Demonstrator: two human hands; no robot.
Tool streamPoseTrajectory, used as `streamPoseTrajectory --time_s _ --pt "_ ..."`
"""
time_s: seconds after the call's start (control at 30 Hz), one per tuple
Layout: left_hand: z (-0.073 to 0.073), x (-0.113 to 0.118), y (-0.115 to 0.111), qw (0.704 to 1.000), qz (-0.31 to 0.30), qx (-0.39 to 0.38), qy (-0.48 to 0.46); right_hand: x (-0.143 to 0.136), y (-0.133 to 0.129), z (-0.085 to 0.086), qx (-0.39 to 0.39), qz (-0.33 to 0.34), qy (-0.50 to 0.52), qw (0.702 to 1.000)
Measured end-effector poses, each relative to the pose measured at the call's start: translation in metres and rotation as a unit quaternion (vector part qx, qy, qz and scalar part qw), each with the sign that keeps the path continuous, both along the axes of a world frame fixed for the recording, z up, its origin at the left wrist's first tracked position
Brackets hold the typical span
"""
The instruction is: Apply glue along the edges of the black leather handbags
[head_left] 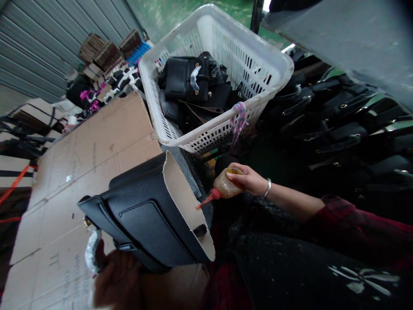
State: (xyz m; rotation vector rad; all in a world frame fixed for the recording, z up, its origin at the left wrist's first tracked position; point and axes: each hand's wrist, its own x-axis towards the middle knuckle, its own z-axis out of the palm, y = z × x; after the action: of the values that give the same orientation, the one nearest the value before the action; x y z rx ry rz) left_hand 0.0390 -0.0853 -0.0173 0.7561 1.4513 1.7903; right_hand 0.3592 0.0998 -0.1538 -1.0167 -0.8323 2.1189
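A black leather handbag (151, 215) lies tilted on the cardboard, its beige-lined panel (180, 189) facing right. My left hand (118, 275), dark and partly hidden, grips the bag's lower left side, close to a plastic-wrapped handle (93, 252). In my right hand (250, 178) is a translucent squeeze bottle (227, 183) of amber liquid, fingers wrapped round it. Its red nozzle (208, 199) points down left, with the tip at the beige panel's edge; whether it touches I cannot tell. A small black tab (200, 230) shows lower on that panel.
A white plastic basket (271, 73) holding black bags (187, 79) stands beyond the cardboard-covered table (80, 172). A knotted cloth strip (239, 118) hangs from its rim. Many black bags (345, 125) crowd the right side. Stacked brown pieces (100, 51) lie at the back left.
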Motion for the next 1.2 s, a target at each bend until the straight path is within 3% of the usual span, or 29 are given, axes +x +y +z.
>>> streamPoseTrajectory --time_s 0.1,0.3,0.53,0.7,0.93,1.07,1.2 --pt "-0.002 -0.002 0.000 1.000 -0.003 0.004 0.006 0.008 -0.011 0.004 0.008 0.015 -0.008 1.000" --pt "-0.002 -0.002 0.001 0.998 0.055 -0.017 -0.006 0.020 -0.023 0.005 0.020 0.016 -0.012 1.000" --pt "-0.002 0.000 0.004 0.999 0.044 0.012 -0.029 0.018 -0.020 0.007 0.021 -0.066 -0.023 0.997" --pt "0.002 0.006 0.006 0.998 0.070 -0.008 -0.003 0.008 -0.018 0.010 0.018 -0.081 -0.010 0.997" --pt "0.001 0.001 0.007 1.000 -0.015 0.024 0.000 0.018 -0.033 0.006 0.006 0.008 -0.004 1.000" --pt "-0.001 0.000 0.006 0.998 0.064 -0.007 -0.004 0.016 -0.031 0.005 0.015 -0.041 -0.021 0.999" --pt "-0.002 -0.001 0.005 0.999 0.052 -0.005 0.002 0.010 -0.025 0.006 0.037 -0.077 -0.029 0.996"
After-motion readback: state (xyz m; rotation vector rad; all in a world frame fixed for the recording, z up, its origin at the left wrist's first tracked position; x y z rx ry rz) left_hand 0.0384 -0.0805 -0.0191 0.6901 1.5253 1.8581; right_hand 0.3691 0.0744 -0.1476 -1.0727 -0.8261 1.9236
